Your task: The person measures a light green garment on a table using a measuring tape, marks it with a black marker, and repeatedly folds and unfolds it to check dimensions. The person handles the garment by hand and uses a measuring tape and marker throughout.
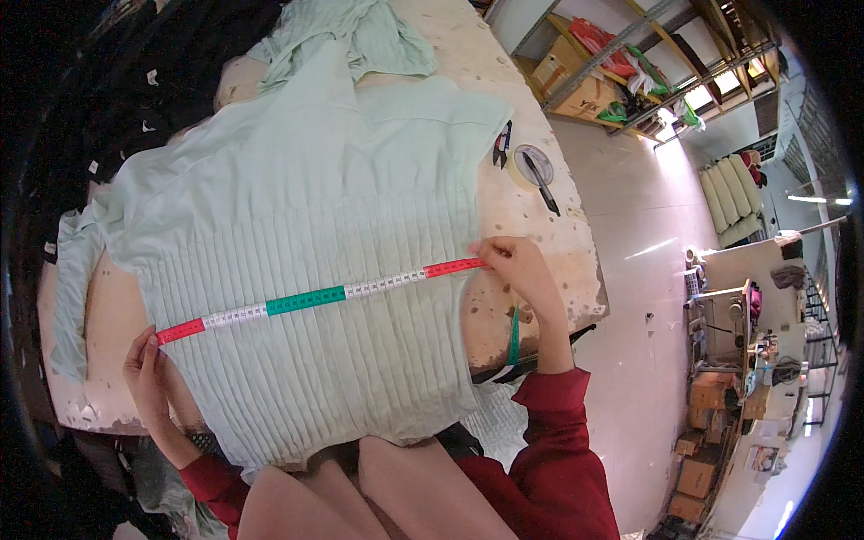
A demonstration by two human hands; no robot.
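A pale mint pleated garment [297, 198] lies spread on the table, its tucks running toward me and a sleeve out at the left. Across the pleats stretches a tape measure [306, 301] with red, white and green sections. My left hand [144, 364] pinches its red end at the garment's left edge. At the right edge my right hand [511, 261], also closed, grips another red stretch of the tape. Past my right hand, the tape's green tail hangs down beside the wrist.
To the right on the table [576, 270] lie a roll of tape [531, 162], a black pen [546, 193] and small snips [501, 146]. Dark cloth [90, 99] is heaped at the far left. Mint fabric [387, 45] is bunched at the back. Shelving with cardboard boxes [571, 76] stands beyond.
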